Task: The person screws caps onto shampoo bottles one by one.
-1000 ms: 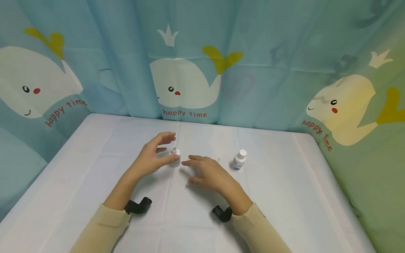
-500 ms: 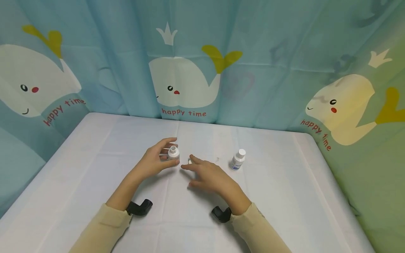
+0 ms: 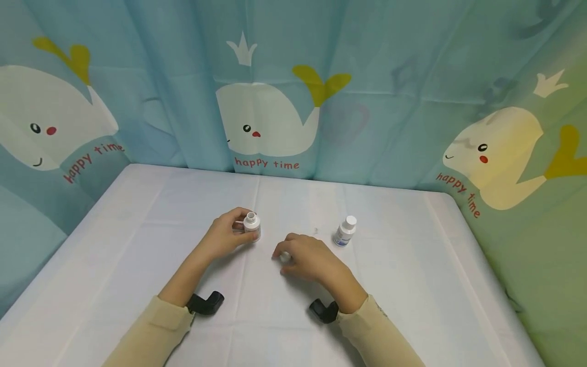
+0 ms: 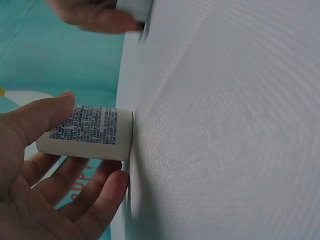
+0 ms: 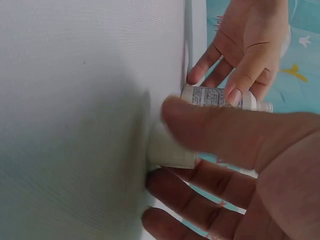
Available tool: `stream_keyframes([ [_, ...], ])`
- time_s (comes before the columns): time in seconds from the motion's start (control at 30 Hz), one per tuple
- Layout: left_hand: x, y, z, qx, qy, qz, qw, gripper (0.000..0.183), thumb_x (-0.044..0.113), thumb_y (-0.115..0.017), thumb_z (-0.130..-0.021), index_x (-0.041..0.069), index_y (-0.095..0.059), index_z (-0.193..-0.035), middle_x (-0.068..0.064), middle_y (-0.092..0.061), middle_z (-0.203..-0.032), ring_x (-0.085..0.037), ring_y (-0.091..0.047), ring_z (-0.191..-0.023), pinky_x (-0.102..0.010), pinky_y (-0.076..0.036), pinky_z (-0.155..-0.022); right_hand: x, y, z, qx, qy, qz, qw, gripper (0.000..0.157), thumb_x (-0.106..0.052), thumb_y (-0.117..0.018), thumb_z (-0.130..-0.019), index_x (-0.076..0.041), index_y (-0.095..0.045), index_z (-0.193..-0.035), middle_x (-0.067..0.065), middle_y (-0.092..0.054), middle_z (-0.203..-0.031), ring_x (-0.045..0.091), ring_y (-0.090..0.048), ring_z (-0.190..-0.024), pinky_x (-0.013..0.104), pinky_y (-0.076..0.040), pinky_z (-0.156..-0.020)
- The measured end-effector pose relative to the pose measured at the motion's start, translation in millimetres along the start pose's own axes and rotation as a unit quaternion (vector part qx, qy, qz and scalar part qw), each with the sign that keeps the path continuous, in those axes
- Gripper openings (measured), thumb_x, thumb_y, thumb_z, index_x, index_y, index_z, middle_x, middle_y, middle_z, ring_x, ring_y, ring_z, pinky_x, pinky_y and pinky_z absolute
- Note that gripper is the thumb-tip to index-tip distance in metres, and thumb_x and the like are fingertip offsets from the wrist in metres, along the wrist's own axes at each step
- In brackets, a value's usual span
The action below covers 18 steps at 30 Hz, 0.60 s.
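My left hand [image 3: 224, 234] holds a small white pill bottle [image 3: 251, 227] that stands upright on the table, its mouth uncovered. In the left wrist view the thumb lies on the bottle's printed label [image 4: 90, 125], with the fingers on the other side. To the right, my right hand [image 3: 309, 257] has its thumb and fingers curled round a white bottle cap [image 3: 285, 256] at the tabletop. The thumb hides part of this cap [image 5: 172, 152] in the right wrist view. A second white pill bottle [image 3: 345, 231], with its cap on, stands upright beyond the right hand.
A white cloth covers the table [image 3: 412, 285]. Behind it hangs a blue curtain [image 3: 390, 127] printed with whales. A tiny mark or clear bit [image 3: 316, 230], too small to make out, shows left of the capped bottle. Black wrist cameras [image 3: 206, 304] sit at both cuffs.
My left hand has come down and closed round the uncapped bottle. My right hand has shifted slightly nearer to me, its fingers curling round the cap, which was mostly hidden before.
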<state>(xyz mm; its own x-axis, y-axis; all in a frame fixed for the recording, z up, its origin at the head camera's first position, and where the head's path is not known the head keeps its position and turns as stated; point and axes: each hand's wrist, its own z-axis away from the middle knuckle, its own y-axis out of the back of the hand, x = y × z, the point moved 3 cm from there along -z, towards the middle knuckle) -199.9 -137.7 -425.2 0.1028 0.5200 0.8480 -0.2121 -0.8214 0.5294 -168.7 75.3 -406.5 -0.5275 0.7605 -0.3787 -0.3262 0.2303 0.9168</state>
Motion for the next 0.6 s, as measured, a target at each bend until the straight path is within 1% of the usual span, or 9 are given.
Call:
stream_keyframes([
  [0.13, 1.1, 1.1, 0.0, 0.016, -0.003, 0.005, 0.9998, 0.051, 0.017, -0.080, -0.085, 0.006, -0.058, -0.130, -0.013, -0.065, -0.122, -0.030, -0.066, -0.110, -0.046, -0.053, -0.093, 3.5, 1.6, 0.8, -0.005, -0.001, -0.008, 1.000, 0.026, -0.006, -0.074, -0.082, -0.025, -0.074, -0.099, -0.010, -0.063, -0.096, 0.010, -0.057, -0.082, 0.028, -0.048, -0.073],
  [0.2, 2.6, 2.2, 0.3, 0.021, -0.012, 0.013, 0.9996, 0.051, 0.018, -0.080, -0.085, 0.006, -0.058, -0.130, -0.014, -0.065, -0.122, -0.031, -0.065, -0.111, -0.046, -0.053, -0.095, 5.7, 3.2, 0.6, -0.003, 0.003, -0.014, 1.000, 0.026, -0.005, -0.072, -0.083, -0.024, -0.074, -0.099, -0.010, -0.065, -0.096, 0.010, -0.058, -0.084, 0.029, -0.048, -0.075],
  [0.27, 5.0, 3.4, 0.5, 0.024, -0.019, 0.029, 0.9991, 0.052, 0.018, -0.081, -0.085, 0.006, -0.057, -0.130, -0.014, -0.065, -0.123, -0.032, -0.065, -0.114, -0.045, -0.053, -0.096, 7.8, 6.5, 1.0, 0.006, 0.005, -0.016, 1.000, 0.026, -0.006, -0.072, -0.084, -0.023, -0.074, -0.102, -0.009, -0.068, -0.099, 0.011, -0.060, -0.088, 0.031, -0.049, -0.079],
  [0.37, 9.1, 4.4, 1.0, 0.022, -0.031, 0.050, 0.9980, 0.053, 0.019, -0.082, -0.084, 0.007, -0.058, -0.129, -0.012, -0.064, -0.125, -0.031, -0.064, -0.117, -0.042, -0.053, -0.097, 10.6, 13.5, 2.3, 0.028, 0.012, -0.026, 0.999, 0.026, -0.006, -0.073, -0.085, -0.019, -0.074, -0.107, -0.007, -0.071, -0.103, 0.013, -0.063, -0.091, 0.033, -0.051, -0.082],
  [0.47, 14.5, 5.1, 2.0, 0.026, -0.043, 0.059, 0.9970, 0.054, 0.021, -0.083, -0.083, 0.009, -0.058, -0.130, -0.010, -0.063, -0.126, -0.029, -0.064, -0.115, -0.039, -0.053, -0.097, 12.6, 22.8, 4.9, 0.056, 0.012, -0.046, 0.997, 0.026, -0.005, -0.073, -0.085, -0.016, -0.074, -0.108, -0.004, -0.072, -0.102, 0.014, -0.063, -0.088, 0.033, -0.052, -0.080],
  [0.6, 21.9, 5.7, 4.0, 0.037, -0.055, 0.061, 0.9960, 0.060, 0.024, -0.083, -0.083, 0.011, -0.054, -0.134, -0.010, -0.063, -0.124, -0.027, -0.065, -0.110, -0.042, -0.054, -0.095, 15.2, 33.5, 8.7, 0.099, 0.012, -0.063, 0.993, 0.023, -0.004, -0.071, -0.085, -0.014, -0.075, -0.105, -0.004, -0.072, -0.100, 0.014, -0.063, -0.086, 0.031, -0.052, -0.077],
])
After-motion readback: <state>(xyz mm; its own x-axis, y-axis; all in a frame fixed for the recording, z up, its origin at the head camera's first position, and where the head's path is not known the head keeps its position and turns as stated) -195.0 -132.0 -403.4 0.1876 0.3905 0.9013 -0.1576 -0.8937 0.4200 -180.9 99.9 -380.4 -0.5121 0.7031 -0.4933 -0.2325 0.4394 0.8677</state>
